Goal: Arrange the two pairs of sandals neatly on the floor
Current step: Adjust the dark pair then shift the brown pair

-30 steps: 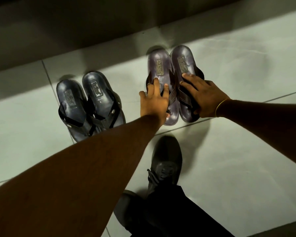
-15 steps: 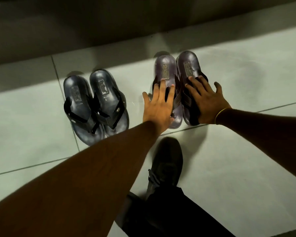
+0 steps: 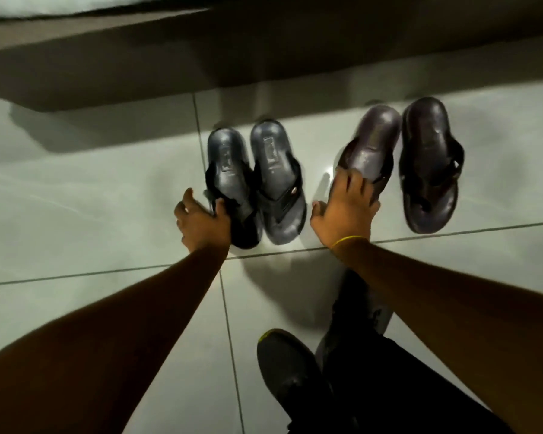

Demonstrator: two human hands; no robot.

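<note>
On the pale tiled floor (image 3: 76, 214), the left hand (image 3: 201, 225) is closed around the strap side of the outer grey-blue sandal (image 3: 229, 180), whose twin (image 3: 276, 183) lies touching it. Just right of that pair, the right hand (image 3: 345, 211) lies spread, fingers pressing down on the tilted inner brown sandal (image 3: 373, 142), while the other brown sandal (image 3: 427, 164) sits flat beside it.

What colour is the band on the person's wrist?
Yellow. The thin band sits on the right wrist, clearest in the head view.

head-worn view, looking steeply down, close
</note>
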